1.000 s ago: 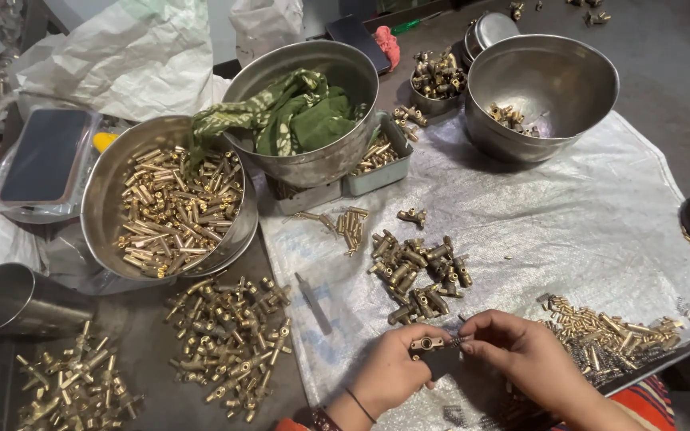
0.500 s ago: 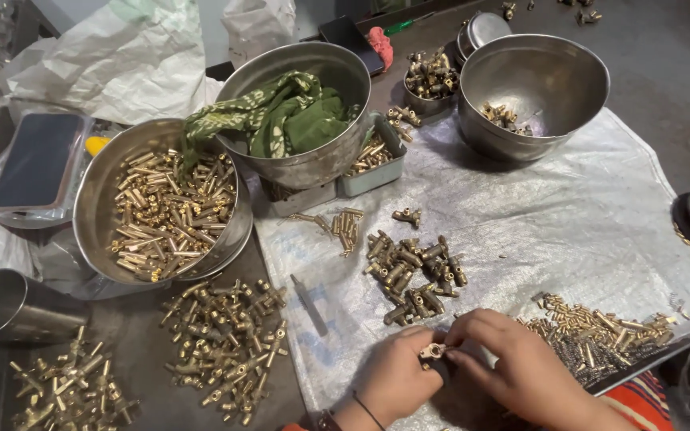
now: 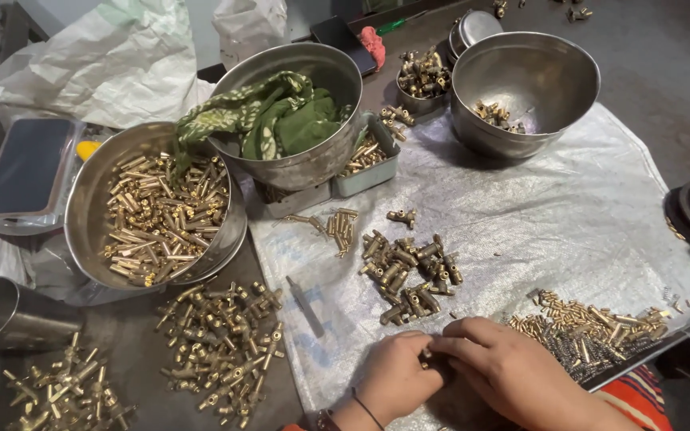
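1. The left hand (image 3: 393,377) and the right hand (image 3: 509,369) meet at the lower edge of the desk (image 3: 664,72), with their fingertips touching each other.
2. Between the fingers of both hands sits a small brass fitting (image 3: 426,359); most of it is hidden, so its exact shape cannot be told. The fingers are narrow and pinch this piece from both sides.
3. The hands rest on a crinkled silver-grey plastic sheet (image 3: 569,215) that covers the right part of the desk.
4. Just above the hands lies a loose heap of dark brass fittings (image 3: 407,275) on the sheet.
5. To the right of the right hand, near it, is a pile of small brass pins mixed with thin dark springs (image 3: 588,327).
6. To the left of the sheet, on the dark desk, lies a spread of T-shaped brass fittings (image 3: 221,347).
7. A wide steel bowl full of brass tubes (image 3: 81,215) stands at the left; behind it a deep steel bowl holding a green cloth (image 3: 313,172).
8. At the far right stands a large steel bowl with only a few brass pieces inside (image 3: 525,80), well apart from the hands.
9. A thin grey metal rod (image 3: 305,306) lies on the sheet's left edge.
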